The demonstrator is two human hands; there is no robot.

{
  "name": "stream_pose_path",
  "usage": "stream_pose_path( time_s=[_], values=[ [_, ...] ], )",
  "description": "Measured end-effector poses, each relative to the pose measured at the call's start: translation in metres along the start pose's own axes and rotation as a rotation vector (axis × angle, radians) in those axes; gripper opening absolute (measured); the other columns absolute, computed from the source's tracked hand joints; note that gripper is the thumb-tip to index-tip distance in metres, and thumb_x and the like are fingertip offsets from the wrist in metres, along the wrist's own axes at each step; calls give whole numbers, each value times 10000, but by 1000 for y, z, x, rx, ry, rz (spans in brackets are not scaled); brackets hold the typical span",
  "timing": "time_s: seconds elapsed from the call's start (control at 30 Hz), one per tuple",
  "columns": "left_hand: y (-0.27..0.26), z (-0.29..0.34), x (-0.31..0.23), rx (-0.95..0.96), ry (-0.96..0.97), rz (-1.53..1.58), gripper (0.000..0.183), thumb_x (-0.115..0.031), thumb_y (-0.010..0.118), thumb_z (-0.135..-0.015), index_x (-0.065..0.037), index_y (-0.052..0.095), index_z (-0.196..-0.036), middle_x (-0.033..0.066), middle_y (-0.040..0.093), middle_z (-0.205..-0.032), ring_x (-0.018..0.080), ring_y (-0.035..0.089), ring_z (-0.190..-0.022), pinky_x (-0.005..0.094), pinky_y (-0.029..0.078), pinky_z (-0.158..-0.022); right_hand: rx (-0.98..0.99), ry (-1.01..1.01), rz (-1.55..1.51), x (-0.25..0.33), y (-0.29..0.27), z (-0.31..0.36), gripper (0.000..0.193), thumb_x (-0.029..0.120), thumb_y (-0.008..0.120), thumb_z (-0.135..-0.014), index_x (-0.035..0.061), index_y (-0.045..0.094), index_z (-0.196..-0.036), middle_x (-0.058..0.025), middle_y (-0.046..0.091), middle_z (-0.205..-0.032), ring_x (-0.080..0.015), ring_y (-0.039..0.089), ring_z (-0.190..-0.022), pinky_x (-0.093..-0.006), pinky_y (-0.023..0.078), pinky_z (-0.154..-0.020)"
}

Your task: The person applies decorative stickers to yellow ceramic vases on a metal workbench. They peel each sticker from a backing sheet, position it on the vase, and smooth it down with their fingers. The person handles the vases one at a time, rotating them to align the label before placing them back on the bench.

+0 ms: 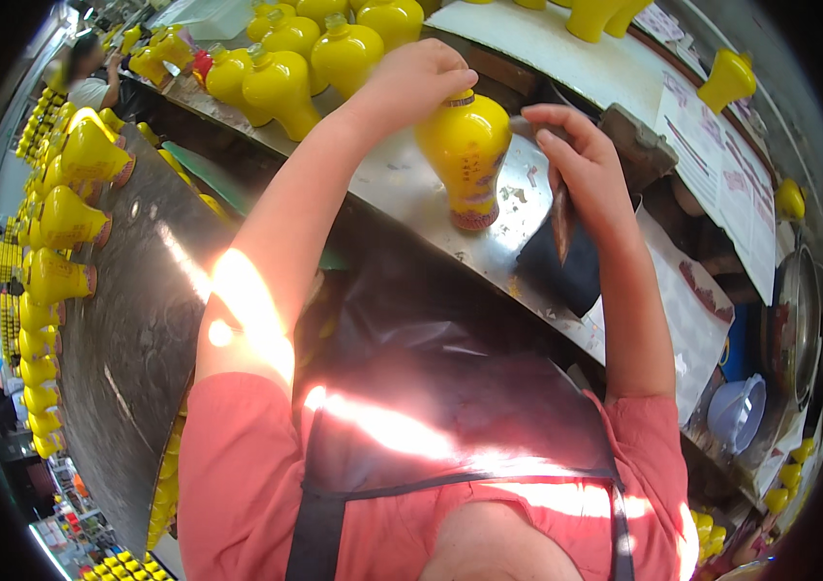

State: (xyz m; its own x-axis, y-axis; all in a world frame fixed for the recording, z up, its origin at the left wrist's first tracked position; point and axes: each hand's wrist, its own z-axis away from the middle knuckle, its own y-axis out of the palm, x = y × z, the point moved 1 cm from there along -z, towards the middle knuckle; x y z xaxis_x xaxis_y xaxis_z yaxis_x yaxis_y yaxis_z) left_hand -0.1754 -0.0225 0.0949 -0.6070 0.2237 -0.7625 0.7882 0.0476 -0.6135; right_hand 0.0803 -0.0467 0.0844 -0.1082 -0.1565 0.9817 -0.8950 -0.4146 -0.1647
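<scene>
A glossy yellow bottle with a narrow neck, wide shoulders and a patterned band at its foot stands upright on the metal worktop. My left hand reaches over from the left, closed on its neck. To the right of the bottle is my right hand, apart from it, thumb and forefinger toward its side. A brown, pointed, flat-looking tool hangs down out of my right palm; the other fingers curl round it and are partly hidden. Beneath that hand, a dark cloth or pad lies at the worktop's edge.
Several plain yellow bottles crowd the far left of the bench. Decorated yellow bottles line a dark board at my left. A white board, printed sheets and a pale basin are on the right. Another person sits far left.
</scene>
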Motion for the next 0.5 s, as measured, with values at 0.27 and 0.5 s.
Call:
stream_pose_path(
  time_s=[0.27, 0.5],
  values=[
    [-60, 14, -15, -65, -152, 295, 265, -276, 702, -978, -45, 740, -1103, 0, 694, -1015, 107, 610, -976, 282, 462, -920, -78, 57, -131, -24, -17, 13, 222, 110, 596, -1021, 42, 705, -1202, 6, 707, -871, -10, 483, -613, -189, 384, -552],
    [-117, 61, -64, -263, -62, 44, 346, -297, 697, -970, -33, 723, -1193, 50, 691, -1120, 139, 603, -1103, 326, 459, -1017, 44, -7, -137, -6, 1, 9, 213, 119, 590, -1029, 46, 688, -1204, -37, 760, -995, -1, 460, -596, -171, 376, -546]
  ],
)
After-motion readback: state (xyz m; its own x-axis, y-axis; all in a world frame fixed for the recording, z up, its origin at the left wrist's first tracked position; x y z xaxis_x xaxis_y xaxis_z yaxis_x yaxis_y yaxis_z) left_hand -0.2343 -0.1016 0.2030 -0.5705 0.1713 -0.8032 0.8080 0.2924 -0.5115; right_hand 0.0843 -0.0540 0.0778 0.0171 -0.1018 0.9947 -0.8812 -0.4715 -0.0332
